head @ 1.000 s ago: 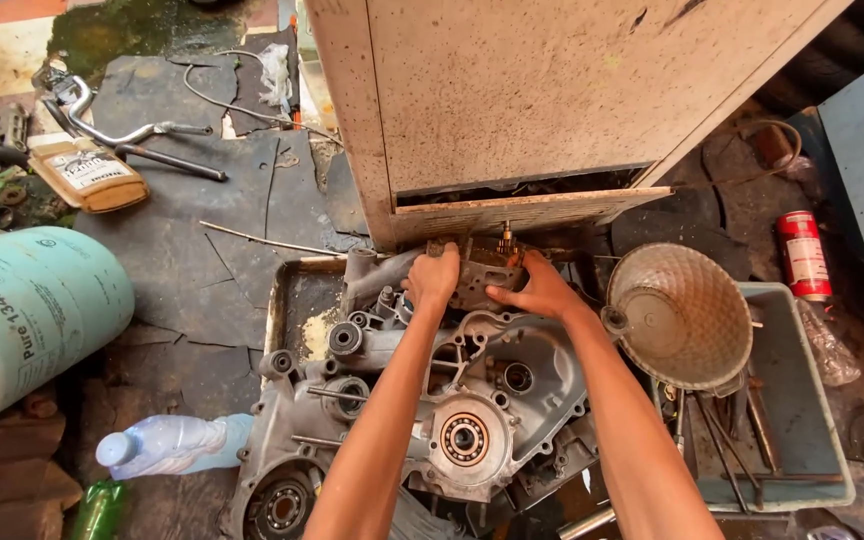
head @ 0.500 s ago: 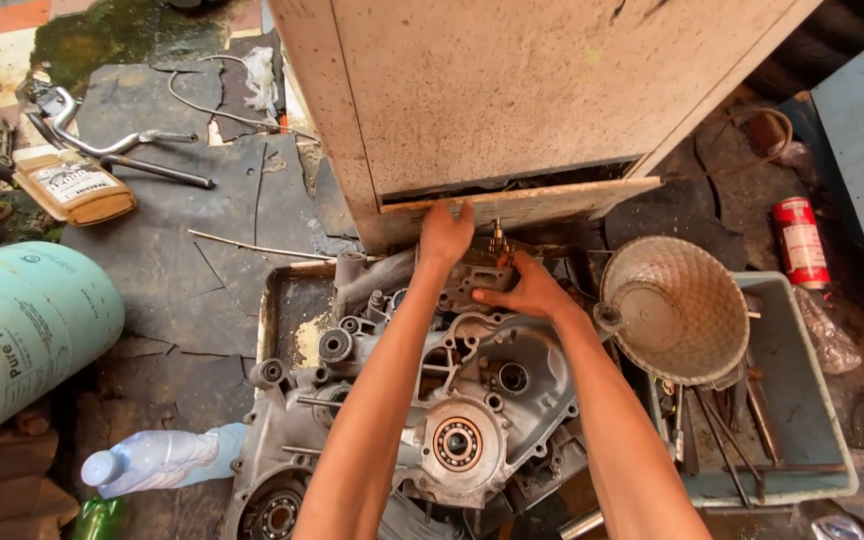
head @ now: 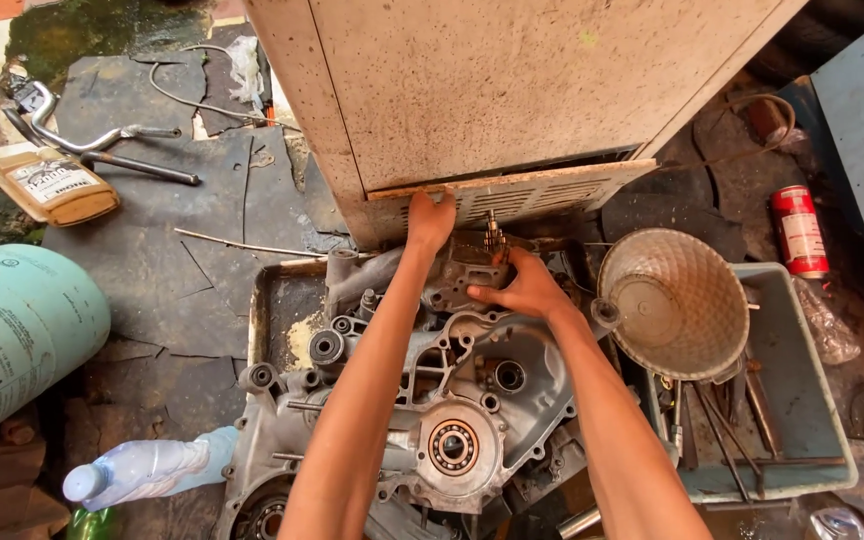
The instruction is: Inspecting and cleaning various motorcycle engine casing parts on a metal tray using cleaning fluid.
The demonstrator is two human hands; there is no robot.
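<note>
Left hand (head: 430, 220): at 12 o'clock of the engine case (head: 432, 400), fingers curled over its far edge, gripping it.
Right hand (head: 524, 288): at 1 o'clock, palm pressed on the case, fingers spread beside a small geared shaft (head: 494, 236) standing upright.
Engine case: lying in a metal tray (head: 270, 300), below the speckled cabinet (head: 492, 90).
Metal funnel (head: 674, 300): at 3 o'clock, over a grey bin (head: 802, 400).
Plastic bottle (head: 142, 468): at 8 o'clock.

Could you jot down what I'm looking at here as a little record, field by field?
Setting: cluttered workshop floor
Main object: grey metal engine casing lying in a metal tray
Left hand: on the casing's far end
Right hand: on the casing beside a small gear shaft
To the right: metal funnel, grey tool bin, red can
To the left: pale green cylinder, plastic bottle
</note>
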